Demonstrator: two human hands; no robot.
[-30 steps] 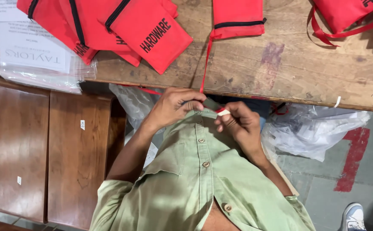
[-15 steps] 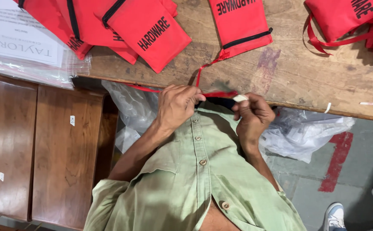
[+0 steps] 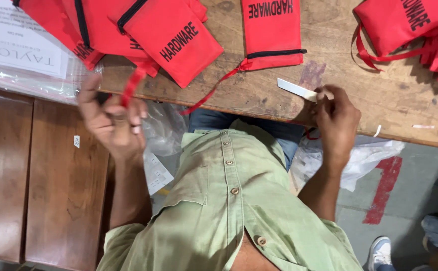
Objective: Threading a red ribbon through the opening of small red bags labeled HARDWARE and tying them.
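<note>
Wooden workbench [image 3: 259, 95], red pouches on top; left hand [image 3: 112, 123] pinches red ribbon [image 3: 130, 86] at its edge, right hand [image 3: 335, 118] grips white strip [image 3: 296, 90].

Worn wooden table [image 3: 259, 95]; brown wood cabinets [image 3: 33, 180] (left); grey floor [image 3: 410, 200], red painted stripe [image 3: 382, 193].
</note>
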